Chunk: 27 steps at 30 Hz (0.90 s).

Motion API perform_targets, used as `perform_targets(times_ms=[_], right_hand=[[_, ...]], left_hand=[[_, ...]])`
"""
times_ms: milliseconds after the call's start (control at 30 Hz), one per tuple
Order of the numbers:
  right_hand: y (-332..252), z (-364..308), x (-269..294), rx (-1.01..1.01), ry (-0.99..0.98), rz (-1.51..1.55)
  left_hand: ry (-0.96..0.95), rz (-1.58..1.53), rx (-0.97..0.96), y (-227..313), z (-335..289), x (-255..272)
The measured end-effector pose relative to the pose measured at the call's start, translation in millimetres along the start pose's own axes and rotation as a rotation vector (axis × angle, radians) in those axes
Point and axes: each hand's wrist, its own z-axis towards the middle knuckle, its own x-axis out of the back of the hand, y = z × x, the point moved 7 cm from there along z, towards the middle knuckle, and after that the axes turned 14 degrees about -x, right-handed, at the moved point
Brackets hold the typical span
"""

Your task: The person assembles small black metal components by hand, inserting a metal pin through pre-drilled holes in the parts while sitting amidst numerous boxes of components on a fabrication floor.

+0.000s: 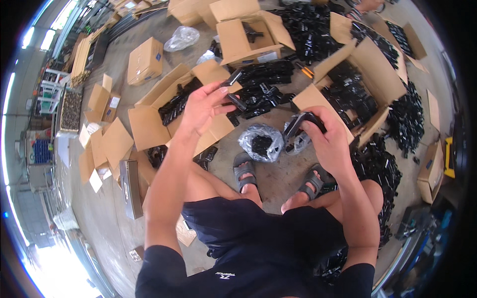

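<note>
Black shirt (283,248) sits nearest the lens; places below are relative to the clear plastic bag (276,144) on the floor.

Right hand (327,136): just right of the bag in view, closed round a curved black part (296,124), thumb on the near side, tip poking out toward the bag; left hand (204,105): up-left of the bag, half open, thumb and fingers loosely round a slim black piece (237,103), a second dark length sticking up above it; can't tell if those are one forked piece or two.

Handling, my read: light, stiff, probably moulded plastic or coated metal; glossy, so a bit slippery; not very fragile, though finish may scratch; best hold is round the thick middle, clear of the thin ends.

Outward: dark bits inside the bag; sandals (244,174) on its near side; loose black heap (271,77) beyond it; open carton (382,64) up-right of it, black parts inside; another open carton (147,128) left of it; larger black pile (380,171) right of it.
</note>
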Motion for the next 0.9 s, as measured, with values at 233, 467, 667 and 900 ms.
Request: perform_targets(times_ms=[233,467,667,900], right_hand=[[-13,-8,17,0.161,-0.046,-0.088],[-3,1,33,-0.050,-0.152,-0.031],[19,13,22,-0.045,-0.154,-0.029],[24,18,6,-0.130,-0.078,0.137]], left_hand=[[-0.061,-0.399,-0.024,-46,-35,-98],[-0.154,-0.335,0.009,-71,-37,-125],[-0.204,-0.249,-0.023,-77,-38,-134],[-0.188,-0.158,-0.005,-85,-38,-130]])
